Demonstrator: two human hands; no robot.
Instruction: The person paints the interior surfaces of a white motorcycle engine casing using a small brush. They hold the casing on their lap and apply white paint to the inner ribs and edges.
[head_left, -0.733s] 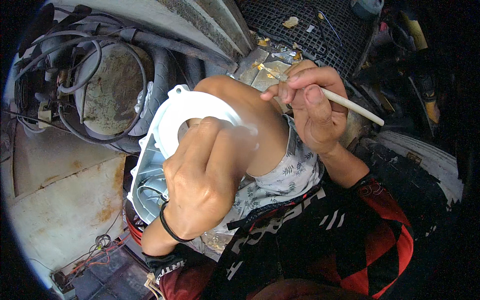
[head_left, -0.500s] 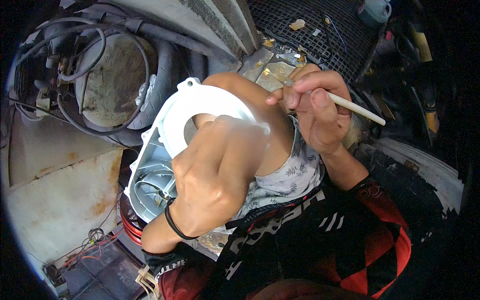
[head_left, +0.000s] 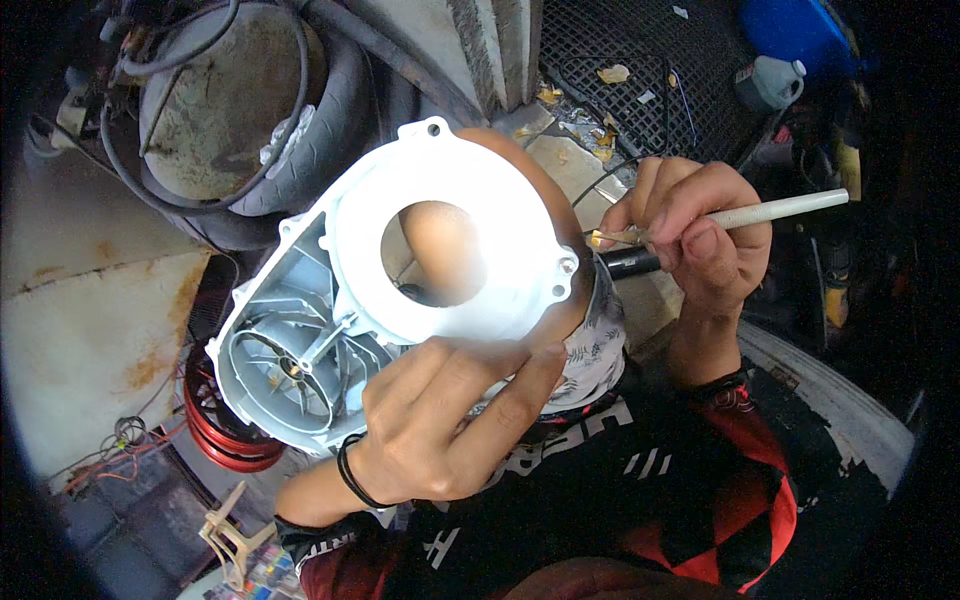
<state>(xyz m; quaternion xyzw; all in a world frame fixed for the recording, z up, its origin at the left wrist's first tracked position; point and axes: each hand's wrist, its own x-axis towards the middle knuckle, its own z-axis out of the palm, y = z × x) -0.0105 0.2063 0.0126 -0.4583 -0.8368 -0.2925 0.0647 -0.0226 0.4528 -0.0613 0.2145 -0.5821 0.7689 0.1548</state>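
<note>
A white-and-silver engine casing cover [head_left: 480,170], with a round opening and a ribbed lower section, lies across my lap. My bare leg shows through the opening. My left hand [head_left: 430,425], a black band at its wrist, is closed against the cover's lower rim, fingers bent; its fingertips are partly blurred. To the right of the cover, my right hand [head_left: 710,230] pinches a slim white-handled brush-like tool [head_left: 795,208]. Its thin, yellowish tip points left, close to the cover's right edge. Under this hand sits a short black cylinder [head_left: 630,263]; whether the fingers touch it I cannot tell.
A tire [head_left: 345,150] surrounds a rusty round tank [head_left: 240,100] with hoses at upper left. A red rim [head_left: 232,440] lies below the cover's left side. A black grid mat [head_left: 640,50] and a grey jug [head_left: 770,85] are at upper right.
The cover shows larger and fuller in view. My left hand has moved from over its opening to its lower rim. My right hand and the tool have shifted right and down, the tip lower.
</note>
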